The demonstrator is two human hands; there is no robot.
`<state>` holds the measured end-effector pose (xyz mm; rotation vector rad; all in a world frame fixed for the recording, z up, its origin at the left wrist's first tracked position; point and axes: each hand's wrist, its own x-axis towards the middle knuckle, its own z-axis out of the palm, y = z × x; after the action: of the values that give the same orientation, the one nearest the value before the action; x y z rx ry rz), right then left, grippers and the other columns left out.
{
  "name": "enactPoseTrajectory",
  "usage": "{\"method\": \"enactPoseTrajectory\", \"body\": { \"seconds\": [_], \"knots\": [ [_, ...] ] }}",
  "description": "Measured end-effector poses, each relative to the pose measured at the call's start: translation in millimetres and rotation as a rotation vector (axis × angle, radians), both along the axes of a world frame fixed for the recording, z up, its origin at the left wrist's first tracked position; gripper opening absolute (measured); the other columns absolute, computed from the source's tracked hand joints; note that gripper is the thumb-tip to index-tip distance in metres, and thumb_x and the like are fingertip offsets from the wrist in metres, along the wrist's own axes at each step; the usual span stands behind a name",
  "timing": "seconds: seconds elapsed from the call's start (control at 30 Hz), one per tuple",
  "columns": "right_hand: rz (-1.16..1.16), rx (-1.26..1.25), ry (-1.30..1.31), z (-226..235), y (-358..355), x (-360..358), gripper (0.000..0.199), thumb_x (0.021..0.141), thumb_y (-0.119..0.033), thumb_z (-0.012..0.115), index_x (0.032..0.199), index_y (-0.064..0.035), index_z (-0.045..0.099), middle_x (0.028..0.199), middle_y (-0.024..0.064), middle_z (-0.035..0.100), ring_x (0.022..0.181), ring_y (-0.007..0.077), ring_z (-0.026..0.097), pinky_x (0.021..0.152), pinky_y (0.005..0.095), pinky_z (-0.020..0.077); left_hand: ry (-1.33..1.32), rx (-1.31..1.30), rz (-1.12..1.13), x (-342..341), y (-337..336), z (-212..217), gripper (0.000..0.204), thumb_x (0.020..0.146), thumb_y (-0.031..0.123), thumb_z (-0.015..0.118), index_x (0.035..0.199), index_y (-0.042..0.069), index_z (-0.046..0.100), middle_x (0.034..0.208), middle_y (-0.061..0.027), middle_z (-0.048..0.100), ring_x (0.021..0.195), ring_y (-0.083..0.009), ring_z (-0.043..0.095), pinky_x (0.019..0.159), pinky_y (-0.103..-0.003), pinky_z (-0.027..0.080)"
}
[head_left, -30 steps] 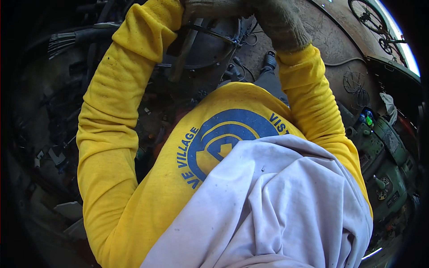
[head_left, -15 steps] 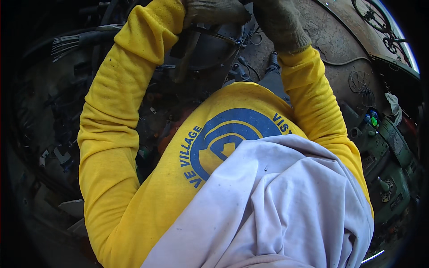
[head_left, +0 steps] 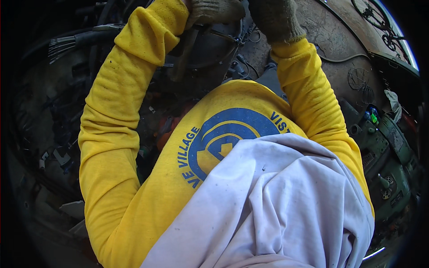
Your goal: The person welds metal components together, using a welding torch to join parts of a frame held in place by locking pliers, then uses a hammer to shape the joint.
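Note:
Both my hands wear grubby knitted work gloves and reach to the top edge of the head view, partly cut off. My left hand (head_left: 215, 10) is closed, its fingers curled sideways; what they hold is hidden. Just below that glove, a brownish stick-like piece (head_left: 185, 56) slants down; I cannot tell whether it is gripped. My right hand (head_left: 278, 20) is close by on the right, with its fingers out of sight beyond the edge. Under the left hand lies a dark rounded metal part (head_left: 219, 49) with a thin rim.
A dark cable with frayed strands (head_left: 62, 47) lies at the left above dim clutter. To the right are a hose (head_left: 346, 60), a coil of wire (head_left: 361, 85) and a green machine (head_left: 384, 152). A bicycle wheel (head_left: 371, 13) stands at the far right. Pale cloth (head_left: 286, 192) drapes over my yellow shirt.
My right hand has shifted slightly left and up. My left hand has moved a little to the left, still closed.

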<state>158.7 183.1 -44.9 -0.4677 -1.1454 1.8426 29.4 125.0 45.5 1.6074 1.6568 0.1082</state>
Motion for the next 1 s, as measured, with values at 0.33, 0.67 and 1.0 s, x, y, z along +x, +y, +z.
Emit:
{"method": "enactPoseTrajectory", "body": {
  "seconds": [0.33, 0.67, 1.0],
  "knots": [
    [-0.002, -0.144, 0.019, 7.4, 2.7, -5.0, 0.075, 0.105, -0.033, 0.058, 0.158, 0.0096, 0.025, 0.141, 0.0161, 0.057, 0.129, 0.0237, 0.054, 0.108, 0.032, 0.0429, 0.087, -0.078, 0.123, 9.0, 6.3, -1.4, 0.069, 0.092, 0.021, 0.063, 0.144, -0.011, 0.032, 0.129, -0.0349, 0.059, 0.117, -0.0409, 0.064, 0.097, -0.043, 0.052],
    [0.027, -0.337, -0.002, 9.9, -1.2, -4.6, 0.073, 0.103, -0.039, 0.061, 0.155, 0.0053, 0.035, 0.139, 0.0155, 0.058, 0.124, 0.0205, 0.056, 0.1, 0.0299, 0.0466, -0.129, 0.513, -0.116, 3.7, 5.1, -36.6, 0.047, 0.093, 0.017, 0.062, 0.137, 0.0, 0.054, 0.128, -0.0238, 0.063, 0.121, -0.0385, 0.06, 0.101, -0.043, 0.05],
    [0.07, -0.32, -0.052, 12.6, 6.9, 0.2, 0.036, 0.108, -0.033, 0.055, 0.125, -0.0024, 0.064, 0.115, 0.0063, 0.062, 0.098, 0.0153, 0.056, 0.086, 0.031, 0.0491, 0.345, 0.265, -0.179, 7.9, 18.3, -43.9, 0.034, 0.095, 0.021, 0.056, 0.124, 0.005, 0.062, 0.12, -0.0254, 0.065, 0.112, -0.0426, 0.062, 0.094, -0.046, 0.052]
  ]
}}
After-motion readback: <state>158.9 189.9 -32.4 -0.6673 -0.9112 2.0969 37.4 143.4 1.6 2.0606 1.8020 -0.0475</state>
